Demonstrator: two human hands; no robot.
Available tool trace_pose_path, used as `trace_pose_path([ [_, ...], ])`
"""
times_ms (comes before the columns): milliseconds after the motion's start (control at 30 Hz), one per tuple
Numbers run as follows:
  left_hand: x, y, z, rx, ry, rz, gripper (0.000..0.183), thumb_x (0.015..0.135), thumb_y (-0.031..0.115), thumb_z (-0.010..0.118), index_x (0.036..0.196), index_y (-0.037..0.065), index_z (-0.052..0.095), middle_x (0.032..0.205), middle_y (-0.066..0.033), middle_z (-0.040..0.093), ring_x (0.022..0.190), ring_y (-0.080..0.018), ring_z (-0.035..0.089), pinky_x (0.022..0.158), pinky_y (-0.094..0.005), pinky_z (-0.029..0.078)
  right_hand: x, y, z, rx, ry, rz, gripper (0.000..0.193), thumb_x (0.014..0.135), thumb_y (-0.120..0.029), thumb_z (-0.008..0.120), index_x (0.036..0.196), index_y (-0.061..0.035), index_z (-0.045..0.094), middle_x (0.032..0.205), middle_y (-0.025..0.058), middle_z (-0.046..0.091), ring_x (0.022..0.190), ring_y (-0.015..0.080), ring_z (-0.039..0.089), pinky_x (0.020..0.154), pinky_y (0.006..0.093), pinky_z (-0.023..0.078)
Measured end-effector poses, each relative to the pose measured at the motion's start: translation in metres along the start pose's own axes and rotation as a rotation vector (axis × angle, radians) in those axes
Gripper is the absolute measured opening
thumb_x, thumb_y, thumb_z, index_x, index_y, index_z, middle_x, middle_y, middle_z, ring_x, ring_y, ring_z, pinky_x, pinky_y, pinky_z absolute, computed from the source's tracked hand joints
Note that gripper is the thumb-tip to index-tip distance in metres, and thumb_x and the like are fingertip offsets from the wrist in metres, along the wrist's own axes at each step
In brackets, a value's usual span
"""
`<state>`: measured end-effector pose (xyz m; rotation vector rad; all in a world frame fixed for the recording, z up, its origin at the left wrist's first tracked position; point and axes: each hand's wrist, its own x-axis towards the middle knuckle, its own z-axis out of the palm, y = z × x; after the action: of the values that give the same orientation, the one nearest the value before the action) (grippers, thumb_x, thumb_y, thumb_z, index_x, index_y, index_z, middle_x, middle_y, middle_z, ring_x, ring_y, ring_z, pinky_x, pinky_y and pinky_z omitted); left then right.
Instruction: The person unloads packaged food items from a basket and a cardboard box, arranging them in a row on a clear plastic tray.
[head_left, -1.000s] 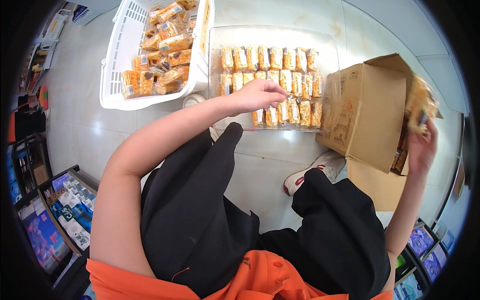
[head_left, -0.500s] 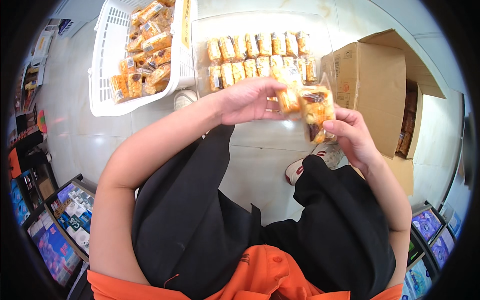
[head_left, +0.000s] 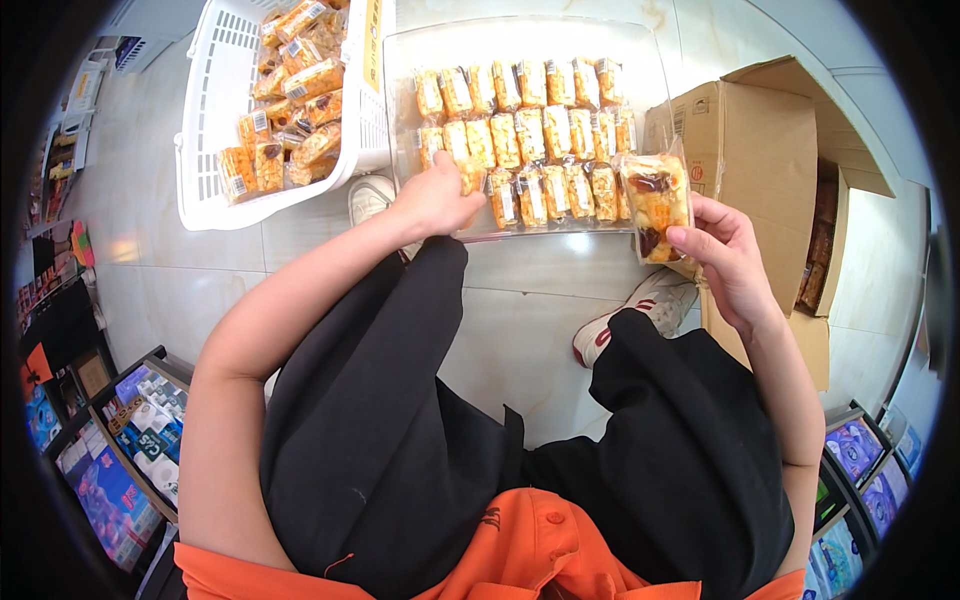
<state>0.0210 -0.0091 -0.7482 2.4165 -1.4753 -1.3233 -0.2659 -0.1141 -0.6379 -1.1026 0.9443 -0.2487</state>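
Note:
My left hand (head_left: 440, 200) is closed on a yellow wrapped snack bar (head_left: 469, 177) at the near left corner of a clear plastic tray (head_left: 430, 45). Its fingers partly hide the bar. Other wrapped bars (head_left: 530, 135) stand side by side in the tray in three rows. My right hand (head_left: 728, 250), off the tray's near right corner, pinches another snack bar (head_left: 657, 205) by its side. That bar is held up in clear film and shows dark red fruit pieces in a pale yellow body.
A white perforated basket (head_left: 372, 135) at the far left holds a loose pile of wrapped bars (head_left: 315, 78). On the right an opened cardboard box (head_left: 765, 170) lies with brownish packages inside. My shoes (head_left: 640, 315) rest on the tiled floor. Shelves with packaged goods (head_left: 110, 495) flank me.
My left hand has moved left and down, away from my right hand, bringing a bar to the tray's near left corner. My right hand has shifted slightly right, still holding its bar.

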Motion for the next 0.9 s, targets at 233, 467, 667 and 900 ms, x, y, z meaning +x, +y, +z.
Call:
trace_pose_path([
  [233,0.027,-0.004,0.001,0.082,-0.249,0.031,0.05,0.078,0.032,0.053,0.079,-0.018,0.051,0.07,-0.0261,0.059,0.061,-0.0326,0.063,0.056,-0.0403,0.052,0.003,-0.004,0.001,0.004,0.047,-0.037,0.012,0.081,-0.014,0.067,0.087,-0.0051,0.063,0.081,-0.0005,0.064,0.075,0.0048,0.056,0.073,0.021,0.042],
  [467,0.042,0.0,-0.016,-0.131,-0.612,-0.208,0.045,0.082,0.036,0.049,0.08,-0.008,0.059,0.058,-0.0107,0.055,0.043,-0.0175,0.05,0.039,-0.0299,0.041,0.001,-0.002,-0.001,0.008,0.041,-0.031,0.013,0.08,-0.015,0.068,0.088,-0.0055,0.063,0.082,-0.0008,0.064,0.076,0.0046,0.055,0.074,0.0209,0.041],
  [667,0.046,-0.005,0.006,0.038,-0.432,-0.178,0.045,0.085,0.033,0.048,0.085,-0.01,0.056,0.067,-0.0169,0.058,0.052,-0.022,0.057,0.045,-0.0347,0.045,0.003,-0.004,0.002,0.006,0.039,-0.042,0.013,0.081,-0.014,0.067,0.088,-0.0049,0.063,0.082,-0.0005,0.064,0.076,0.0047,0.055,0.073,0.0212,0.041],
  [900,0.042,-0.028,0.07,-0.136,0.081,-0.134,0.049,0.088,0.034,0.052,0.106,-0.011,0.042,0.093,-0.0268,0.06,0.069,-0.0284,0.064,0.067,-0.0373,0.05,0.003,-0.003,0.006,-0.029,0.021,-0.049,0.013,0.081,-0.014,0.067,0.089,-0.0042,0.063,0.082,0.0001,0.064,0.075,0.005,0.056,0.073,0.0209,0.043],
])
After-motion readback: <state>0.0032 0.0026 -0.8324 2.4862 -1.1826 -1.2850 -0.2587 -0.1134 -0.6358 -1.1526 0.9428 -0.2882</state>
